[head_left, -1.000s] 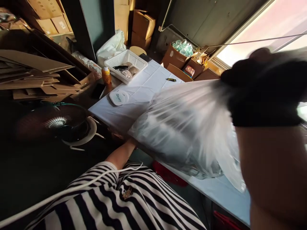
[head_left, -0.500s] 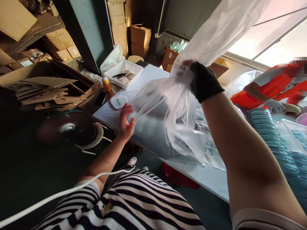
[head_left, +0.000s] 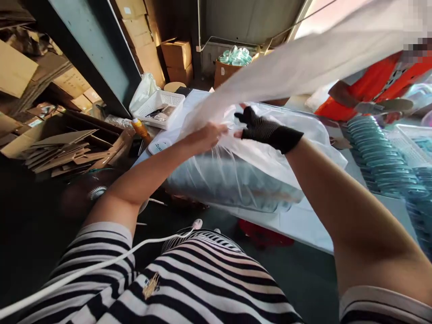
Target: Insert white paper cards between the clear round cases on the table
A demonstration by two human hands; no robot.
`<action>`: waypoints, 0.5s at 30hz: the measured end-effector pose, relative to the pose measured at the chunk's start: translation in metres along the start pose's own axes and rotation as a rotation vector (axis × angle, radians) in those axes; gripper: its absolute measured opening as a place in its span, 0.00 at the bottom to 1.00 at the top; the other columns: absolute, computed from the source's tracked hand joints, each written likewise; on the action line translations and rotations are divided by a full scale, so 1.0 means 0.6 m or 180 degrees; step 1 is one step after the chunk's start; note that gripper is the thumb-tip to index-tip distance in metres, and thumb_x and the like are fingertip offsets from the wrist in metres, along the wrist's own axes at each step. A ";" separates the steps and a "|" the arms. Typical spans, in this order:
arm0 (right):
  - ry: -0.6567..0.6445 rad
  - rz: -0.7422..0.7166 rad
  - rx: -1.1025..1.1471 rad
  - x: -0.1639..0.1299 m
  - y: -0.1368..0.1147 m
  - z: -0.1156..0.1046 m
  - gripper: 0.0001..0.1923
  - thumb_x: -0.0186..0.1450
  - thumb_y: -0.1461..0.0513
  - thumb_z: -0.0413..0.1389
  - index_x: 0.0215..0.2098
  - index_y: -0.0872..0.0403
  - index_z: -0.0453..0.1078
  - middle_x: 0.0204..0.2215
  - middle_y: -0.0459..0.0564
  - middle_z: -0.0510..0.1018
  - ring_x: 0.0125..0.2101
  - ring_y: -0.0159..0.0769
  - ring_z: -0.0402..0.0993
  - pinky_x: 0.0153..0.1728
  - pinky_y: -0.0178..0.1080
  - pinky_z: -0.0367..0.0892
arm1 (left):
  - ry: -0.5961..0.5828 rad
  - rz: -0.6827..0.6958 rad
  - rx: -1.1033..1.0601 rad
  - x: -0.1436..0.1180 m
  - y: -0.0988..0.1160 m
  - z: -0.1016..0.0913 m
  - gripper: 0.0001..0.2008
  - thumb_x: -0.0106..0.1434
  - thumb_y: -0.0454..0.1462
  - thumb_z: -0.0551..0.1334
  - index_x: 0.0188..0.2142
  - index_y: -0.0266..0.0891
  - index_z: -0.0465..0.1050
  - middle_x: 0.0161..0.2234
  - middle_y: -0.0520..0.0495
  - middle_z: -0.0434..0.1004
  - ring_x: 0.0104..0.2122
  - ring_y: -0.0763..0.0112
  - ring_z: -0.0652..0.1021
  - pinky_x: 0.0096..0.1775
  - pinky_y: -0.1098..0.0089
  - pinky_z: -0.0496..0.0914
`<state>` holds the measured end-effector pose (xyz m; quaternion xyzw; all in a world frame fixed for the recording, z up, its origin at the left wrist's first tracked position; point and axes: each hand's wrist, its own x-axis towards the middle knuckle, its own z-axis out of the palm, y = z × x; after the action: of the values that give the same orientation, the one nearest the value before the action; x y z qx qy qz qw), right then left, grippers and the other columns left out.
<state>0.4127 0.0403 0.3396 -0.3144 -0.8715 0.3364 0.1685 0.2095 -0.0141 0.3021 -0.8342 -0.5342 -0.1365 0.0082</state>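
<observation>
One bench (head_left: 310,226) carries the clear bag (head_left: 209,177), its loose end sweeping up rightward; the left arm (head_left: 158,165) reaches over bent, the right arm (head_left: 337,202) straighter; the left hand (head_left: 209,136) has its fingers pinched on the gathered bag; the gloved right hand (head_left: 257,128), just beside, spreads its fingers, gripping nothing.

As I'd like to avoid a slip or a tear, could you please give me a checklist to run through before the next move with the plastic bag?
1. Left hand holding the plastic bag: ok, its fingers appear closed on the gathered plastic.
2. Right hand gripping: not ok, its fingers look spread open beside the plastic.
3. Bag supported: ok, it lies on the white-covered table.
4. Loose plastic gathered in: not ok, a long stretch sweeps toward the upper right.
5. Bag free of tears: cannot tell, the plastic is blurred and folded.
</observation>
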 end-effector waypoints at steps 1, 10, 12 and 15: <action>-0.0219 0.0127 -0.0234 -0.019 0.024 0.010 0.53 0.57 0.48 0.64 0.70 0.58 0.45 0.62 0.58 0.65 0.60 0.46 0.63 0.58 0.49 0.62 | 0.0254 -0.0079 -0.0114 -0.003 0.001 -0.015 0.17 0.64 0.31 0.55 0.50 0.39 0.74 0.37 0.44 0.80 0.39 0.63 0.80 0.45 0.63 0.70; -0.0353 0.1350 -0.2342 -0.103 0.077 0.004 0.22 0.68 0.57 0.51 0.55 0.61 0.71 0.48 0.58 0.77 0.49 0.44 0.74 0.50 0.43 0.65 | -0.0247 -0.0436 0.0449 -0.021 0.007 -0.035 0.28 0.59 0.52 0.65 0.54 0.41 0.71 0.40 0.42 0.79 0.44 0.53 0.78 0.46 0.59 0.68; -0.0458 0.1054 -0.2323 -0.150 0.056 0.006 0.22 0.69 0.57 0.51 0.57 0.61 0.70 0.48 0.58 0.78 0.49 0.42 0.74 0.50 0.40 0.65 | -0.1032 -0.0570 0.0619 -0.066 -0.004 -0.001 0.31 0.52 0.54 0.69 0.51 0.42 0.73 0.38 0.41 0.79 0.43 0.51 0.79 0.45 0.59 0.69; -0.0897 0.1235 -0.2307 -0.250 0.064 0.024 0.26 0.66 0.51 0.55 0.59 0.54 0.69 0.47 0.57 0.79 0.46 0.47 0.76 0.45 0.43 0.68 | -0.1675 -0.0849 0.0623 -0.163 -0.029 0.061 0.15 0.56 0.46 0.67 0.38 0.39 0.78 0.40 0.37 0.78 0.43 0.51 0.78 0.44 0.59 0.69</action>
<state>0.5340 -0.0438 0.2907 -0.4623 -0.8725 0.0738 -0.1398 0.1635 -0.0879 0.2413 -0.7587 -0.6333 0.1363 -0.0682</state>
